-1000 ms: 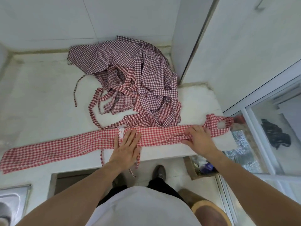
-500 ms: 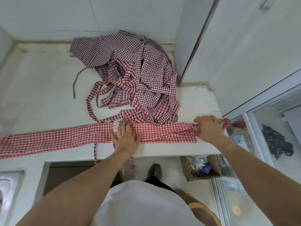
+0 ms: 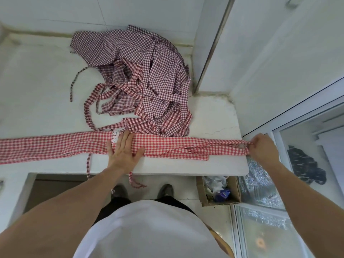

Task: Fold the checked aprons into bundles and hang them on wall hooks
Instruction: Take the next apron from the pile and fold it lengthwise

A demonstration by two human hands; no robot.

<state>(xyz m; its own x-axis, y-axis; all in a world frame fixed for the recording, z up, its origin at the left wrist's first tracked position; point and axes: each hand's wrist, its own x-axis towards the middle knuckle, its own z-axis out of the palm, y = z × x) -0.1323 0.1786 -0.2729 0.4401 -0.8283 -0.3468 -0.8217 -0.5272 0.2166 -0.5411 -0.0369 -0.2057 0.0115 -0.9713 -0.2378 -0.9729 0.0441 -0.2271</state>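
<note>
A red-and-white checked apron folded into a long narrow strip [image 3: 167, 146] lay flat along the front edge of the white stone counter [image 3: 214, 116], running from the far left of my view to the counter's right end. A small band of white lace trim [image 3: 116, 138] crossed the strip near its middle. Two thin checked ties [image 3: 89, 164] hung from the strip over the counter's front edge.

My left hand [image 3: 123, 155] lay palm down on the strip just right of the lace, fingers straight and spread, pressing the cloth to the counter without gripping it. My right hand [image 3: 262, 146] was at the strip's right end, at the counter's corner, with its fingers curled and pinching the bunched end of the cloth (where a small loop showed beside my knuckles).

Behind the strip, touching its far edge, sat a loose pile of darker maroon-and-white checked aprons [image 3: 141, 75] with their straps tangled and trailing across the counter, reaching back to the white tiled wall [image 3: 55, 10].

Below the counter's right end stood an open brown cardboard box [image 3: 235, 194] holding crumpled plastic wrappers. To its right was a white-framed glass panel [image 3: 275, 228]. Straight below me I saw my white shirt [image 3: 145, 231] and the toes of my two dark shoes [image 3: 165, 190] on the floor.
</note>
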